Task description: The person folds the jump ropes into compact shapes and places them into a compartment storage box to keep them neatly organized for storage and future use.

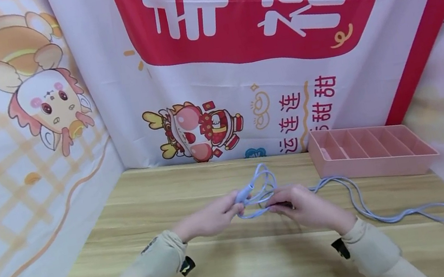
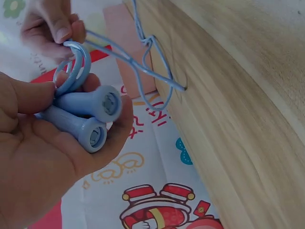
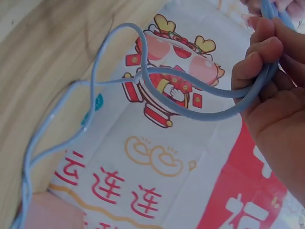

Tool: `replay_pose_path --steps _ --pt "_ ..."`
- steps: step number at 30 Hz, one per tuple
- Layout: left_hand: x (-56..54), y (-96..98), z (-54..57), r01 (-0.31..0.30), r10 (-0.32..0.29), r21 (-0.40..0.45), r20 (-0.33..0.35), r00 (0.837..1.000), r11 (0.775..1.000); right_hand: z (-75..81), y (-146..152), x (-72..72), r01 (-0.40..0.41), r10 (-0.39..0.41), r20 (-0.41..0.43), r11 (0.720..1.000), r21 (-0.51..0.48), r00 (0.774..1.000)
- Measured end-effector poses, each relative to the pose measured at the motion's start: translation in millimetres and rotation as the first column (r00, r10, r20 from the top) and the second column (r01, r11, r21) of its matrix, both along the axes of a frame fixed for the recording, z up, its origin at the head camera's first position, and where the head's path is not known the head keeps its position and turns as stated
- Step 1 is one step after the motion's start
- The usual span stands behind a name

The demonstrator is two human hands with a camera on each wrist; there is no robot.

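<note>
My left hand [image 1: 213, 217] grips both light blue handles [image 2: 81, 126] of a jump rope, side by side, their round ends facing the left wrist camera. Small loops of the blue rope [image 1: 265, 178] rise between my two hands over the table. Close by on the right, my right hand [image 1: 310, 206] pinches the rope near those loops. In the right wrist view, two strands of rope [image 3: 209, 114] run out from the curled fingers. The rest trails off to the right across the tabletop [image 1: 394, 218] and bends back in a loop at its far end.
A pink divided box [image 1: 378, 164] stands at the back right of the wooden table [image 1: 236, 273], just behind the trailing rope. Printed cloth walls [image 1: 122, 96] enclose the back and both sides. Dark tabs [image 1: 187, 266] show at the sleeve cuffs.
</note>
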State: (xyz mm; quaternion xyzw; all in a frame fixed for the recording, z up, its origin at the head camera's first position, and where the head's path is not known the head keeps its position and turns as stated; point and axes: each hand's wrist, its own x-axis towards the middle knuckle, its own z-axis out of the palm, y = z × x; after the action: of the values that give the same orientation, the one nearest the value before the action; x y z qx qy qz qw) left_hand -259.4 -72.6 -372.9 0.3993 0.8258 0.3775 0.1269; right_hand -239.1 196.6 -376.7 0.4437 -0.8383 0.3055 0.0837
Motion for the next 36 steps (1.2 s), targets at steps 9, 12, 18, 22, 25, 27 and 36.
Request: replay_pose_path --steps 9,12,18,22,25,27,36 --pt "1.8 8.9 -0.4 0.044 -0.047 -0.142 -0.018 0.999 0.989 16.7 7 12.2 0.004 -0.002 -0.101 1.0 0.027 0.995" --pt "3.2 12.5 2.0 0.08 -0.085 -0.171 -0.02 0.996 0.982 21.7 8 14.1 -0.006 -0.003 -0.183 0.999 -0.046 0.983" --pt "5.3 23.9 2.4 0.143 -0.148 -0.23 -0.004 0.989 0.963 26.0 5 17.2 -0.098 0.05 -0.32 0.986 -0.134 0.946" --pt "6.7 31.0 3.4 0.168 -0.179 -0.269 -0.017 0.984 0.948 24.6 4 17.0 -0.103 0.043 -0.326 0.98 -0.169 0.944" --pt "7.5 34.6 4.3 0.181 -0.21 -0.301 -0.067 0.975 0.936 20.7 4 13.2 -0.086 0.018 -0.316 0.975 -0.203 0.949" --pt "7.4 36.0 4.0 0.197 -0.238 -0.312 -0.099 0.966 0.929 17.8 5 10.1 -0.077 0.005 -0.315 0.974 -0.215 0.949" --pt "5.8 31.4 -3.5 0.168 -0.162 -0.157 0.051 0.986 0.973 15.5 8 5.2 -0.064 0.003 -0.294 0.978 -0.198 0.956"
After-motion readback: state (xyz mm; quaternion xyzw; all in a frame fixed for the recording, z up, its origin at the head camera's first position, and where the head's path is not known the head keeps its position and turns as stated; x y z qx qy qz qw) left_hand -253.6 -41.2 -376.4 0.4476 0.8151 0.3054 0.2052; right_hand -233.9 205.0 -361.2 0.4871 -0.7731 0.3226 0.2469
